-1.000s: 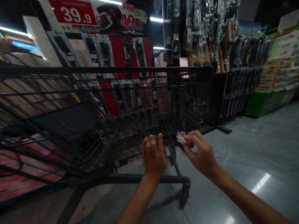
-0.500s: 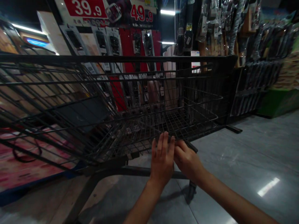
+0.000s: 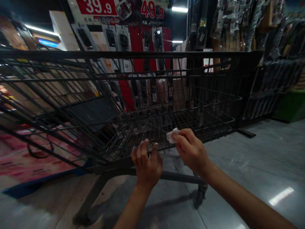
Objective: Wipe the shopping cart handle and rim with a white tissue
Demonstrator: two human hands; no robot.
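Note:
A dark metal shopping cart [image 3: 152, 54] stands sideways right in front of me, its wire basket spanning most of the view. Pinched between the thumb and fingers of my right hand [image 3: 192, 151] is a crumpled white tissue [image 3: 172, 135], held before the lower side of the basket. My left hand [image 3: 148, 163] is to its left, fingers apart and slightly bent, at the basket's lower edge by the frame. Whether its fingertips touch the wires I cannot tell. Below both hands runs the cart's lower frame tube [image 3: 176, 178], with a caster wheel [image 3: 199, 195] at its right end.
Behind the cart hangs a rack of packaged goods [image 3: 124, 39] under a price sign [image 3: 152, 12]. Pink packs [image 3: 28, 162] lie on a blue pallet [image 3: 26, 189] at left. A green stand [image 3: 289, 106] is at far right. Grey tiled floor [image 3: 245, 168] extends to the right.
My hands were close together at the basket's lower edge; now they are apart, the left lower and further left. The white tissue in my right hand has come into sight. The view has shifted slightly.

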